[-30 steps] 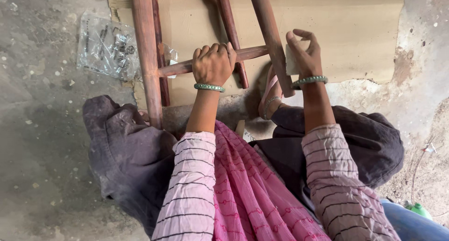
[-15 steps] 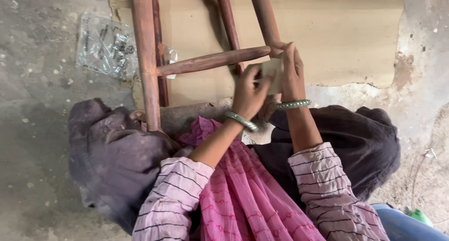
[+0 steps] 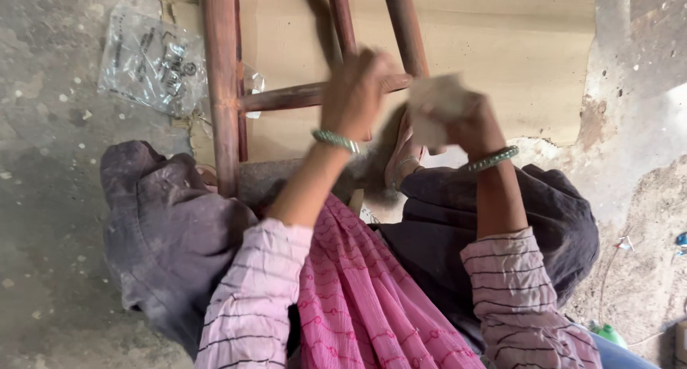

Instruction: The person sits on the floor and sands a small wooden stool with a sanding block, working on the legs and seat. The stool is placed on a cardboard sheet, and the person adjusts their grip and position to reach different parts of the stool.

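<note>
Where the reddish-brown wooden frame (image 3: 222,90) lies across a sheet of cardboard (image 3: 501,47) in the upper half of the frame, both hands are raised over its crossbar (image 3: 300,95). That frame has a thick upright at upper left, two thinner rails running up at upper centre, and the round crossbar joining them, slightly tilted.

Blurred, the left hand (image 3: 358,90) sits at centre top, right against the crossbar where it meets the rails; whether its fingers are wrapped around the wood or only resting on it I cannot tell. A green bangle (image 3: 336,140) rings its wrist.

Just right of it, the right hand (image 3: 469,122) is closed around a pale, crumpled piece of sheet (image 3: 440,104), paper or cloth, too blurred to say which. It is held just beside the crossbar's right end. This wrist carries a green bangle too.

Below the hands, a pink patterned cloth (image 3: 365,297) runs down the middle between striped pink sleeves (image 3: 250,304), with dark grey trousers (image 3: 164,233) on either side. A bare foot (image 3: 401,151) shows beneath the crossbar. At upper left, on the concrete floor (image 3: 50,197), lies a clear plastic bag of small hardware (image 3: 150,61), just beside the thick upright.
</note>
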`<action>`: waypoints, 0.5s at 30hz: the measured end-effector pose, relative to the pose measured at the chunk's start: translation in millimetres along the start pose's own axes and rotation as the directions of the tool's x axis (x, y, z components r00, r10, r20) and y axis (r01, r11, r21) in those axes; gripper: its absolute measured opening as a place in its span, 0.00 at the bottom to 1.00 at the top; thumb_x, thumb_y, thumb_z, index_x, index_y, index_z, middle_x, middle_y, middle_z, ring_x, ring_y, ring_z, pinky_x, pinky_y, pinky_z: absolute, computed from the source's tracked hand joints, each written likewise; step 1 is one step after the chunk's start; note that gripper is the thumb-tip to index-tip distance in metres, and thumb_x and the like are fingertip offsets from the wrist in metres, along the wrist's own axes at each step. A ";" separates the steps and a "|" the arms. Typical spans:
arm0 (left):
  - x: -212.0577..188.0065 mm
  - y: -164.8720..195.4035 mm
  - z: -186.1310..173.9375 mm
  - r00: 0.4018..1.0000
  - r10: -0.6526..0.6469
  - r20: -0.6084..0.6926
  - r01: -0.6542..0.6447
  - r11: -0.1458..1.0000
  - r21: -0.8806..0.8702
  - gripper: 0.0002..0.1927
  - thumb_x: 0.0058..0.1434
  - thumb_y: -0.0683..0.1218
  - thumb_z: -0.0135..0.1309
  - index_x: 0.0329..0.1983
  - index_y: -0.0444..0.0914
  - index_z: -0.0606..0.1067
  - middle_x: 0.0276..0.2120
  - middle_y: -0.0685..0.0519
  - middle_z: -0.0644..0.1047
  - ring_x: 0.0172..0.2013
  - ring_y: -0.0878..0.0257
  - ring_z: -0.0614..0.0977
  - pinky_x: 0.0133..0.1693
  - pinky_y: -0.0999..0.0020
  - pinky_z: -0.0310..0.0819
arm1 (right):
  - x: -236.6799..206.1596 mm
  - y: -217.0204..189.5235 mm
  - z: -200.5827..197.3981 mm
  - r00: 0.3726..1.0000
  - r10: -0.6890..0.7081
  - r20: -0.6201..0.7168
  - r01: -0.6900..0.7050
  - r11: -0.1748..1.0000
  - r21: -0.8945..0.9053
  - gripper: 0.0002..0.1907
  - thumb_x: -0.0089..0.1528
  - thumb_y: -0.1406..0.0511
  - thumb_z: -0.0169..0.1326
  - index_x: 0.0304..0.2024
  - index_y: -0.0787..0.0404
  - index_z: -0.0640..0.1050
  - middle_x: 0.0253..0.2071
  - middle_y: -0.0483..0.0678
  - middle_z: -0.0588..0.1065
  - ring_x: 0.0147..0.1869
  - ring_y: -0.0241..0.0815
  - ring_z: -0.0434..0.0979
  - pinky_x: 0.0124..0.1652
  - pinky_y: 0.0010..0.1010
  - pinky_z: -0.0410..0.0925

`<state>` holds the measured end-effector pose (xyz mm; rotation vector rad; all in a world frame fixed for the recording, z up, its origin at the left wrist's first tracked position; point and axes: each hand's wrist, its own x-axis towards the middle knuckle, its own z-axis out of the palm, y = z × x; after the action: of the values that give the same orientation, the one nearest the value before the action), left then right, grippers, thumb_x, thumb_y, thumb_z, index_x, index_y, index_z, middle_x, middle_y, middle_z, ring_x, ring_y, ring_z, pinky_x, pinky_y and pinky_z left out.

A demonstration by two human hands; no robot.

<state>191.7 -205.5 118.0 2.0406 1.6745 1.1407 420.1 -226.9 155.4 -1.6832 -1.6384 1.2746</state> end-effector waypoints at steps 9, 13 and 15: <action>12.0 -61.4 7.8 0.939 -0.288 0.190 0.234 0.936 0.263 0.33 0.72 0.62 0.41 0.14 0.42 0.75 0.11 0.44 0.75 0.14 0.50 0.79 0.23 0.55 0.74 | 34.3 11.9 12.8 0.903 -0.348 -0.253 0.120 0.768 -0.629 0.23 0.60 0.63 0.67 0.48 0.77 0.78 0.30 0.62 0.80 0.33 0.51 0.84 0.33 0.37 0.76; 7.4 -54.9 10.2 0.962 -0.241 0.129 0.201 0.944 0.263 0.31 0.71 0.60 0.43 0.14 0.41 0.76 0.12 0.44 0.75 0.15 0.50 0.79 0.23 0.56 0.74 | 33.8 16.1 23.4 0.854 -0.475 -0.210 0.162 0.628 -0.761 0.23 0.60 0.65 0.67 0.51 0.77 0.78 0.30 0.62 0.79 0.33 0.54 0.84 0.35 0.39 0.77; 8.7 -54.4 10.3 0.966 -0.232 0.116 0.195 0.945 0.264 0.31 0.70 0.59 0.44 0.14 0.42 0.76 0.11 0.45 0.74 0.15 0.50 0.79 0.22 0.56 0.74 | 31.6 18.3 26.6 0.902 -0.355 -0.245 0.057 0.662 -0.748 0.15 0.67 0.65 0.62 0.50 0.71 0.80 0.27 0.57 0.80 0.28 0.48 0.83 0.28 0.34 0.75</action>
<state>160.6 -178.6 79.8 1.9635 1.9908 0.7231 402.6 -207.4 118.6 -1.9063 -2.1537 0.1046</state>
